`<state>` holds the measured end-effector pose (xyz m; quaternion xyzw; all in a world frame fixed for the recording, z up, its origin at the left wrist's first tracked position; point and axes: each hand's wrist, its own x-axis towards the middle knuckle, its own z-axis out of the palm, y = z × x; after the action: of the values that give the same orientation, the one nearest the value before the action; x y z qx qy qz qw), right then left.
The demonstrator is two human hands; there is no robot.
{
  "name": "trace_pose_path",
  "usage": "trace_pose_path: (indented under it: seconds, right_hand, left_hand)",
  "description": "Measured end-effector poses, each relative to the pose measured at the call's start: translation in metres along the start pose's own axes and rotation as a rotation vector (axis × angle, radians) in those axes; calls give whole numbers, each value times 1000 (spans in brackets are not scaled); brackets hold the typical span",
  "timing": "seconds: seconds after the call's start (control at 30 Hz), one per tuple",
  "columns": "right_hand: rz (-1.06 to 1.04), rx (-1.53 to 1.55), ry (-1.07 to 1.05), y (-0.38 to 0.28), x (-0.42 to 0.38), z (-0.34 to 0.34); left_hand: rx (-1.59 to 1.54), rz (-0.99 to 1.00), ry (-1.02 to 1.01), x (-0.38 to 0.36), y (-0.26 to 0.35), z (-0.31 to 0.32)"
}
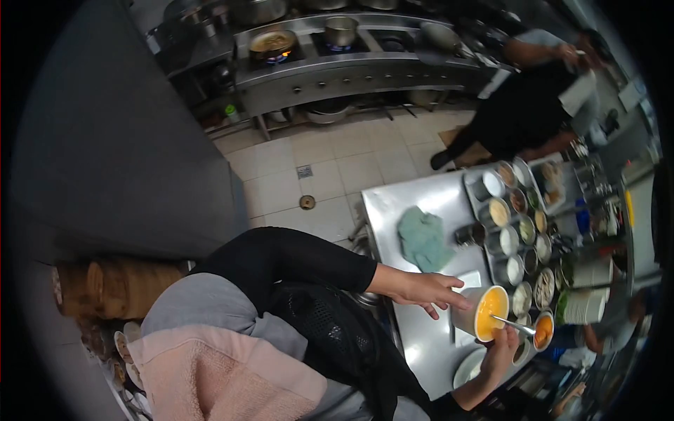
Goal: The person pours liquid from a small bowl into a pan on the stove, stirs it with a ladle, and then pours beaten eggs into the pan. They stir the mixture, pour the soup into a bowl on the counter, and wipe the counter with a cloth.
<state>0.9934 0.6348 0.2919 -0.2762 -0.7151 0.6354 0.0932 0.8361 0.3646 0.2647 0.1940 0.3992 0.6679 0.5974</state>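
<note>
A white cup [480,313] of yellow-orange liquid is tilted toward the camera above the steel table. My left hand [428,290] reaches to one side of it, fingers stretched and spread, with a fingertip at the cup's wall. At the opposite rim is my right hand [500,356], its fingers bent against the cup; part of its grip is hidden. A metal spoon [516,325] overlaps the cup's mouth at one end. Its other end is at a small container of orange sauce [543,330], beside the right fingers.
The steel table [385,203] holds a green cloth [424,238], several ingredient tins [499,211] and stacked white bowls [585,307]. Beyond stands a stove [309,88] with a lit burner under a pan [272,43]. A person in a black apron [523,105] stands near the table's far end.
</note>
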Motion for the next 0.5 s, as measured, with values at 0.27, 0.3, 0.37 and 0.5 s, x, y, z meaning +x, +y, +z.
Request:
trace_pose_path:
  seconds: [0.27,0.3,0.37,0.5]
  right_hand:
    - [-41,-109,-312,-50,42,257]
    - [-72,-132,-356,-52,57,278]
    - [-43,-125,-460,-67,84,325]
    - [119,182,-708,-91,137,438]
  left_hand:
    - [0,8,414,-142,70,-129]
    - [-45,57,437,-156,77,-145]
    - [-91,114,499,-181,95,-179]
    - [-154,224,585,-217,132,-256]
